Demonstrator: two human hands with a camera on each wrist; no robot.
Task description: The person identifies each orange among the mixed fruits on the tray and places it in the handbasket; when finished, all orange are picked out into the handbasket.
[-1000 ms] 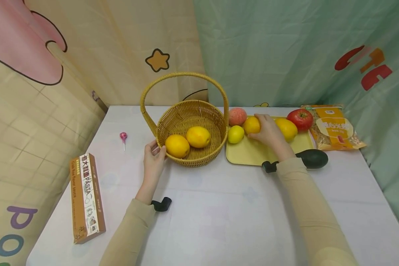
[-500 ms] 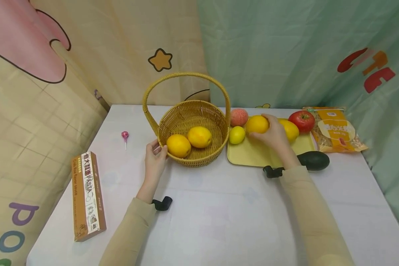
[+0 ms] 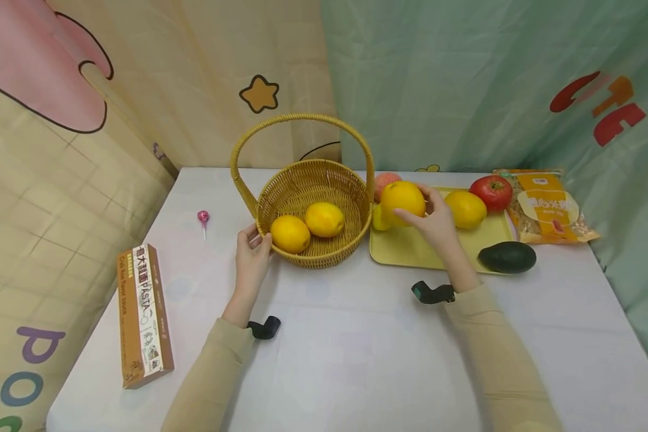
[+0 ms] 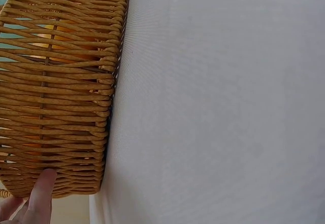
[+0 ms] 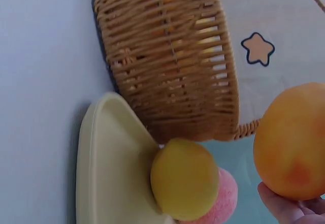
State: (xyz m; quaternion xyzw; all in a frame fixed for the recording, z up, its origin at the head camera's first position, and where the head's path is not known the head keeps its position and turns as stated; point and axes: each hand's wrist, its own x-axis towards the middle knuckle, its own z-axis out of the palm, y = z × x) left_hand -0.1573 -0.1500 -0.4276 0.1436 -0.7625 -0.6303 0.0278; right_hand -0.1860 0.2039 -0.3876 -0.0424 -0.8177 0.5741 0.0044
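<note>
My right hand (image 3: 437,219) grips a round orange-yellow fruit (image 3: 403,203) over the left end of the yellow tray (image 3: 405,255). In the right wrist view that fruit (image 5: 294,142) shows a reddish patch, with fingertips beneath it. My left hand (image 3: 252,255) holds the wicker basket (image 3: 324,261) at its left front side. One finger (image 4: 43,191) lies against the woven wall in the left wrist view. Two yellow fruits, one at the front (image 3: 290,234) and another beside it (image 3: 324,219), lie inside the basket. A pink fruit (image 3: 386,182) and a small yellow fruit (image 3: 379,219) are partly hidden behind the held fruit.
On the tray's right part lie a yellow fruit (image 3: 467,209), a red fruit (image 3: 491,193) and a dark green avocado-like fruit (image 3: 507,257). A food packet (image 3: 548,207) stands at right. A lollipop (image 3: 203,221) and a pasta box (image 3: 144,315) are at left. Curtains border the table.
The orange-yellow fruit has come up off the tray in my right hand and moved left, toward the basket and the camera. My left hand stays at the basket.
</note>
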